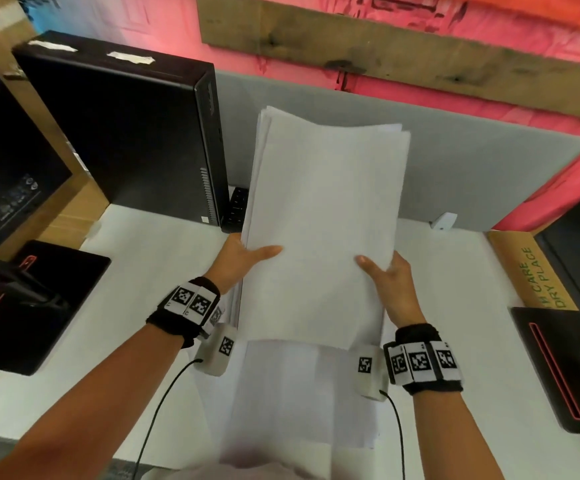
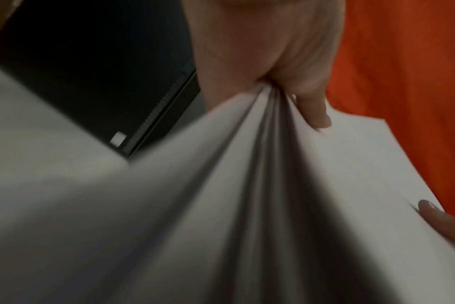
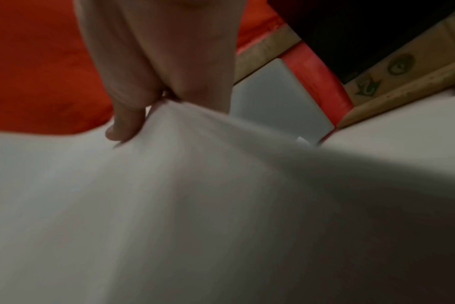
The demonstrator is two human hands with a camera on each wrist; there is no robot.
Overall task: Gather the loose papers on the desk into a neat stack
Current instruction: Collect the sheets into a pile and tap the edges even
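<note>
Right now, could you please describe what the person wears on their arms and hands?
The left hand and right hand are bare, sleeveless. Each wrist has a black band with black-and-white square markers, plus a white camera block trailing a thin black cable.

Bare arms; black wristbands [image 1: 183, 311] w/ b&w square-code tags, white cam pods [image 1: 216, 351], thin black cables [image 1: 157, 410].

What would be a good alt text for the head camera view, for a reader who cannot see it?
Two hands hold a stack of white papers upright over a white desk, the left hand and right hand each gripping a side edge. A black computer tower stands at the left, before a grey divider panel.
</note>
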